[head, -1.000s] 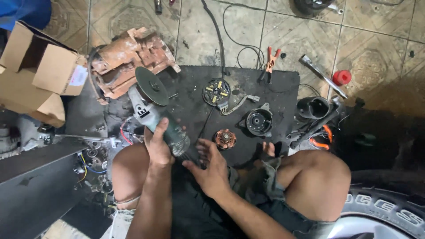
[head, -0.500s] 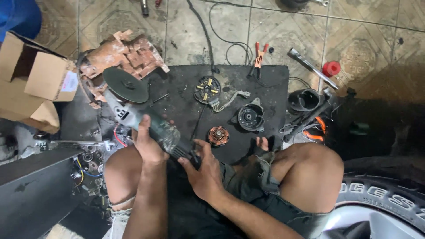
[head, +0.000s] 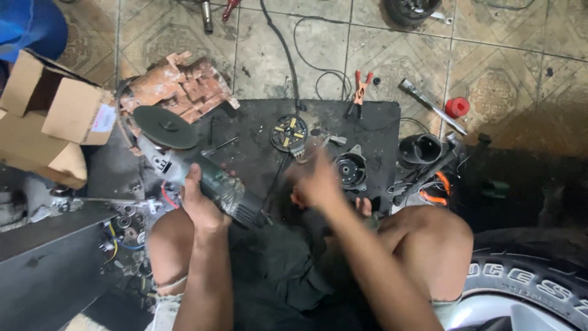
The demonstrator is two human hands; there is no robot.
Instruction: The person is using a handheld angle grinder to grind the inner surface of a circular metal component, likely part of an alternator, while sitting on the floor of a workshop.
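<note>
My left hand grips the body of an angle grinder, whose dark disc points up and left over the black mat. My right hand is blurred in motion above the mat's middle, fingers spread, holding nothing that I can make out. It covers the spot where a small copper-coloured round part lay. Just right of it sits a black round housing. A round part with yellow pieces lies a little farther up the mat.
A rusty broken metal block and an open cardboard box lie at the left. A black cup-shaped part, orange-handled pliers, a red cap, a metal bar, small red pliers and a tyre are at the right.
My right hand has let go of the grinder's rear and swung up and right over the mat. The left hand still holds the grinder, which has shifted slightly.
</note>
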